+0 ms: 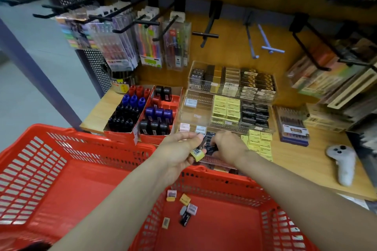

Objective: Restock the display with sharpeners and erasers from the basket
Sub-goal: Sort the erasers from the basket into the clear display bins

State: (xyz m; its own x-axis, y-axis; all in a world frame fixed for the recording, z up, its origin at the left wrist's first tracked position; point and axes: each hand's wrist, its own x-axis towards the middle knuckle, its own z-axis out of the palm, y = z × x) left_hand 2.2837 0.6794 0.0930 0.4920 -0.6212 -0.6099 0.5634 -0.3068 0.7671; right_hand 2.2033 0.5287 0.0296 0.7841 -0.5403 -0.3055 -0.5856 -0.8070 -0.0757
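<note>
Spreading across the lower left, a red plastic basket (61, 169) shows slotted lattice walls and a smooth floor; a second red basket (224, 185) of the same make sits lower right, its rim just under both forearms. On its floor lies a loose cluster of small blocks (183, 208): yellow, pink and black pieces, some with barcode labels, whether erasers or sharpeners I cannot tell.

Behind the left basket, two red cardboard trays (142, 112) stand on the wooden tabletop (306, 161), packed with glossy red, blue and black rounded items. Above them, clear packs of coloured pens (126, 47) hang from black metal hooks.

The left hand (179, 149) has its grip closed round a small yellow block with a barcode sticker (197, 154), with a dark piece pinched at the fingertips just above it. The right hand (228, 144) curls down into the front row of the clear acrylic display (224, 108), its fingers on dark items there; how firm that grip is I cannot tell, since the hand hides them.

The display rises in stepped tiers of transparent compartments holding white, yellow and black boxed pieces. Beside the right hand, yellow boxes (261, 142) fill the front row. Further right lie a flat pack of pens (293, 128) and a white, rounded controller (342, 163) on the tabletop, with stacked boxes behind.
</note>
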